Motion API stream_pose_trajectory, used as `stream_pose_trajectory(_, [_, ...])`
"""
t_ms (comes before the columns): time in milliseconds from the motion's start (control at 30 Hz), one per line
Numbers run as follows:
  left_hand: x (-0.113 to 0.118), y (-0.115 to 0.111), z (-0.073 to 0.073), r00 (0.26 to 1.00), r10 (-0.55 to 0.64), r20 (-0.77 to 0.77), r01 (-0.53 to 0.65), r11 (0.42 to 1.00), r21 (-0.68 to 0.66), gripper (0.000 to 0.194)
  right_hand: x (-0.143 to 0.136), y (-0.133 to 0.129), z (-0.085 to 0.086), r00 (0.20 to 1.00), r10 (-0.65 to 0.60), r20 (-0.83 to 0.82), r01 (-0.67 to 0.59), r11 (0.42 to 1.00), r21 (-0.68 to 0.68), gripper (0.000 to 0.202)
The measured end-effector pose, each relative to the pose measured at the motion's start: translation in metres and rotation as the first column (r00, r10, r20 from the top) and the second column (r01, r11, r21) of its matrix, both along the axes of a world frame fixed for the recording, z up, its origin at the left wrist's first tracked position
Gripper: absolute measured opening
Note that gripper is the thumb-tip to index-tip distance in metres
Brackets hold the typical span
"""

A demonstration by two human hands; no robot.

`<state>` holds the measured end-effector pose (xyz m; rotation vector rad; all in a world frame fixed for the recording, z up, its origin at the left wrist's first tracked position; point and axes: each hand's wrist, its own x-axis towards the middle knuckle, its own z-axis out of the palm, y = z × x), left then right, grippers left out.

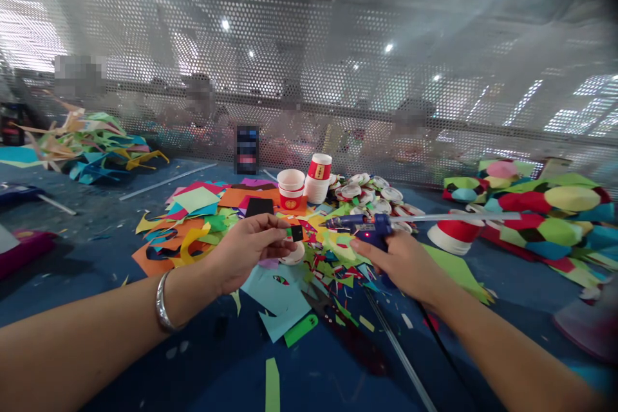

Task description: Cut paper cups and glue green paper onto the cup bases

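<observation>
My left hand [258, 248], with a silver bangle at its wrist, pinches a small black and green piece of paper [297, 233]. A blue hot glue gun [369, 229] is gripped in my right hand [403, 261]. Its nozzle points left toward the paper piece, apart from it, and a long clear glue stick [463, 217] sticks out of its back. Just below the left fingers sits a white round cup piece [293, 253], partly hidden. Light blue paper [277, 299] and many small coloured scraps [333, 270] lie beneath both hands.
Paper cups [291, 190] stand behind the hands, beside a heap of white cut cup pieces [362, 190]. Dark-handled scissors [355, 341] and a glue stick [400, 354] lie in front. Colourful paper-covered shapes [545, 206] fill the right; cut paper [96, 141] is piled left. A perforated metal screen [290, 64] rises behind.
</observation>
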<state>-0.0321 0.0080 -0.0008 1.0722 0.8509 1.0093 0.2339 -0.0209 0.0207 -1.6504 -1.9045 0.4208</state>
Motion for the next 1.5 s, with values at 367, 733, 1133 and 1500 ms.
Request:
stream_pose_trajectory(367, [-0.001,-0.005,0.004,0.998,-0.044,-0.034,0.043,0.999,-0.003,0.014,0.027,0.019,-0.017,0.985,-0.167,0.03,0.169,0.956,-0.24,0.055])
stream_pose_trajectory(733, [0.002,-0.009,0.004,0.995,-0.056,-0.084,0.059,0.998,0.027,0.015,0.01,0.003,0.005,0.895,-0.237,0.378,0.213,0.971,0.104,0.051])
stream_pose_trajectory(1133, [0.013,-0.024,0.005,0.976,-0.151,-0.155,0.168,0.98,0.102,0.016,-0.042,-0.025,-0.006,0.89,0.305,-0.34,-0.37,0.917,-0.148,0.024])
stream_pose_trajectory(1500, [0.013,-0.023,-0.003,0.948,-0.173,-0.267,0.246,0.93,0.271,0.021,-0.042,-0.024,-0.009,0.885,0.303,-0.354,-0.381,0.908,-0.175,0.021])
